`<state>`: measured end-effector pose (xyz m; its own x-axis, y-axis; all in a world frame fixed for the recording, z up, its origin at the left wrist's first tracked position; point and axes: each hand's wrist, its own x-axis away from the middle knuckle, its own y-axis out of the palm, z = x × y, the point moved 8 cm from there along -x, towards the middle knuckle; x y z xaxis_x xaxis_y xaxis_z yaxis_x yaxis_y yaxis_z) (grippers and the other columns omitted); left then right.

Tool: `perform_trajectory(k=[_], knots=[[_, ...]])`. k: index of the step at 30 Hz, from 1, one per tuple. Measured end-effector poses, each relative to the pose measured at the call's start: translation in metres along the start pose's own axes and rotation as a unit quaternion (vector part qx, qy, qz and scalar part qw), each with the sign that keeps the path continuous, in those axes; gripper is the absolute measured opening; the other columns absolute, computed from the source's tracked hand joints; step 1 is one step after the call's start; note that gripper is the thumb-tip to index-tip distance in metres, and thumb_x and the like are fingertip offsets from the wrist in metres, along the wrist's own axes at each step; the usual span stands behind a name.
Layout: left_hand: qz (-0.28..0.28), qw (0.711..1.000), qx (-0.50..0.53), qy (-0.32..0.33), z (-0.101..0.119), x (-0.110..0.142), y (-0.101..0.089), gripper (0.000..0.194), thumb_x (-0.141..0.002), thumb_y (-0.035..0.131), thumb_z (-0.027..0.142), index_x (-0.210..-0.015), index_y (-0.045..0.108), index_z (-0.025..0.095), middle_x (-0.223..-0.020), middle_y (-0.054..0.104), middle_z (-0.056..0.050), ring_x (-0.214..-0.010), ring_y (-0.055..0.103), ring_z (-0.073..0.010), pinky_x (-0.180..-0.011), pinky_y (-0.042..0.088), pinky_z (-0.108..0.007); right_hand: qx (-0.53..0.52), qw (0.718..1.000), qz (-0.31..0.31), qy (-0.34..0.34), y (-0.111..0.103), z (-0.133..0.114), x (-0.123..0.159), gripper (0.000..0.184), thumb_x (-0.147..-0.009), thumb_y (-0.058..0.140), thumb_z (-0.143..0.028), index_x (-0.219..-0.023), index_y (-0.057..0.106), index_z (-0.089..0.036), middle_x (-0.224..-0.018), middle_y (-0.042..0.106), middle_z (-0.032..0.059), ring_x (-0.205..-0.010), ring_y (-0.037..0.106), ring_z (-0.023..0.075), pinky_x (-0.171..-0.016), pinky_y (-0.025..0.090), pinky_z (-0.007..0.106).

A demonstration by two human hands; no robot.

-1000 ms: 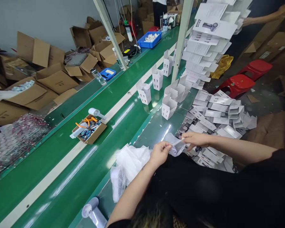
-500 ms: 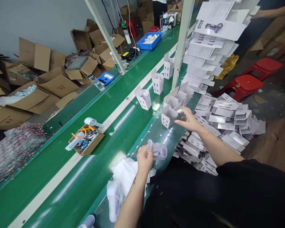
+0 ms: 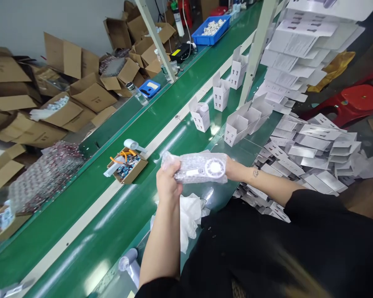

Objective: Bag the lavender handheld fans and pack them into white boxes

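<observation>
A small handheld fan in bubble wrap (image 3: 195, 169) is held level in front of me, its round white head toward the right end. My left hand (image 3: 168, 182) is closed on the left end, thumb over the wrap. At the other end my right hand (image 3: 232, 169) grips it, its fingers mostly hidden behind the package. Crumpled white bags (image 3: 191, 217) lie on the bench just below. Beyond my right hand stand open white boxes (image 3: 236, 129) in a row. A pale purple fan (image 3: 130, 265) lies near my left forearm.
A cardboard box of small parts with orange-handled pliers (image 3: 128, 165) sits on the green conveyor (image 3: 111, 223). White cartons (image 3: 200, 116) stand farther along it, near a metal post (image 3: 257, 54). Flattened packaging (image 3: 316, 145) is piled at right; a blue bin (image 3: 211, 31) is at back.
The clear purplish piece has left my left hand. Both hands now hold the bubble-wrapped fan; my right hand has come away from the open boxes. The view has shifted.
</observation>
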<state>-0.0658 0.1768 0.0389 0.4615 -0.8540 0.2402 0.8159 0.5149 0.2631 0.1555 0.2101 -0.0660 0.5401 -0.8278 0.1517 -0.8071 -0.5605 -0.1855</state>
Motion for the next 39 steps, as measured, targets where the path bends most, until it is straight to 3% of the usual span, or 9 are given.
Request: perform_trajectory(k=[5,11,15,17,19,22,24,32,39], knots=[[0.083,0.996,-0.026,-0.002,-0.021,-0.009,-0.037,0.02,-0.049,0.069,0.015,-0.067,0.063,0.011,-0.059,0.06,0.001,-0.059,0.06,-0.0161,-0.063,0.051,-0.03,0.253,0.903,-0.109,-0.33,0.04,-0.039,0.003,0.019,-0.084,0.053,-0.018,-0.101,0.062,-0.017,-0.14,0.036,0.0093,-0.134,0.029,0.0254,-0.109,0.03,0.045],[0.191,0.971,0.015,-0.146,-0.049,-0.018,-0.054,0.018,-0.052,0.059,0.005,-0.067,0.055,0.012,-0.065,0.06,-0.001,-0.063,0.062,-0.0182,-0.065,0.052,-0.034,0.322,0.871,-0.114,-0.353,0.032,-0.031,-0.003,0.062,-0.072,0.071,-0.041,-0.122,0.047,-0.013,-0.125,0.04,0.0179,-0.12,0.041,0.03,-0.099,0.042,0.048],[0.175,0.977,-0.122,-0.029,-0.029,-0.016,-0.05,0.009,-0.06,0.057,0.013,-0.069,0.056,0.013,-0.063,0.055,0.0,-0.064,0.059,-0.0172,-0.066,0.049,-0.033,0.333,0.882,-0.088,-0.322,0.037,-0.017,-0.001,0.061,-0.068,0.074,-0.046,-0.113,0.05,-0.013,-0.124,0.034,0.0175,-0.116,0.045,0.0307,-0.097,0.045,0.048],[0.141,0.937,-0.294,0.125,-0.004,-0.001,-0.042,0.006,-0.067,0.055,0.02,-0.069,0.058,0.015,-0.063,0.056,-0.001,-0.068,0.057,-0.0179,-0.07,0.047,-0.032,0.325,0.89,-0.055,-0.315,0.043,-0.013,0.001,0.054,-0.07,0.073,-0.043,-0.11,0.05,-0.015,-0.131,0.026,0.017,-0.12,0.043,0.0313,-0.101,0.042,0.05],[0.068,0.839,-0.466,0.272,0.008,0.024,-0.019,0.009,-0.07,0.053,0.022,-0.071,0.06,0.017,-0.067,0.058,-0.004,-0.075,0.056,-0.0199,-0.074,0.044,-0.032,0.301,0.899,-0.037,-0.317,0.053,-0.011,0.004,0.05,-0.071,0.073,-0.04,-0.11,0.049,-0.018,-0.137,0.019,0.0155,-0.126,0.038,0.0318,-0.102,0.04,0.05],[-0.063,0.675,-0.621,0.392,-0.012,0.06,0.022,0.008,-0.072,0.054,0.023,-0.071,0.061,0.018,-0.073,0.06,-0.008,-0.08,0.054,-0.0224,-0.072,0.041,-0.032,0.258,0.909,-0.045,-0.323,0.066,-0.006,0.007,0.052,-0.075,0.069,-0.039,-0.115,0.043,-0.021,-0.137,0.024,0.0145,-0.126,0.039,0.0299,-0.097,0.045,0.049],[-0.113,0.612,-0.672,0.401,-0.035,0.07,0.038,0.011,-0.076,0.053,0.025,-0.073,0.061,0.017,-0.072,0.06,-0.009,-0.078,0.053,-0.0231,-0.068,0.04,-0.032,0.234,0.915,-0.03,-0.328,0.067,-0.003,0.01,0.058,-0.076,0.068,-0.038,-0.122,0.036,-0.022,-0.133,0.03,0.0153,-0.125,0.04,0.0293,-0.095,0.046,0.049],[-0.196,0.551,-0.684,0.436,-0.082,0.103,0.044,0.037,-0.088,0.045,0.041,-0.112,0.057,0.015,-0.099,0.061,-0.013,-0.098,0.055,-0.0256,-0.086,0.039,-0.041,0.184,0.921,-0.04,-0.34,0.066,0.01,0.02,0.059,-0.079,0.06,-0.028,-0.128,0.03,-0.02,-0.131,0.039,0.0176,-0.124,0.043,0.0286,-0.098,0.042,0.05],[-0.146,0.528,-0.763,0.342,-0.068,0.098,0.056,0.04,-0.088,0.046,0.029,-0.122,0.051,0.008,-0.106,0.06,-0.02,-0.102,0.054,-0.031,-0.097,0.027,-0.057,0.192,0.942,-0.106,-0.253,0.061,-0.001,-0.004,0.06,-0.072,0.065,-0.034,-0.125,0.041,-0.021,-0.126,0.051,0.0147,-0.115,0.053,0.0312,-0.097,0.045,0.049]])
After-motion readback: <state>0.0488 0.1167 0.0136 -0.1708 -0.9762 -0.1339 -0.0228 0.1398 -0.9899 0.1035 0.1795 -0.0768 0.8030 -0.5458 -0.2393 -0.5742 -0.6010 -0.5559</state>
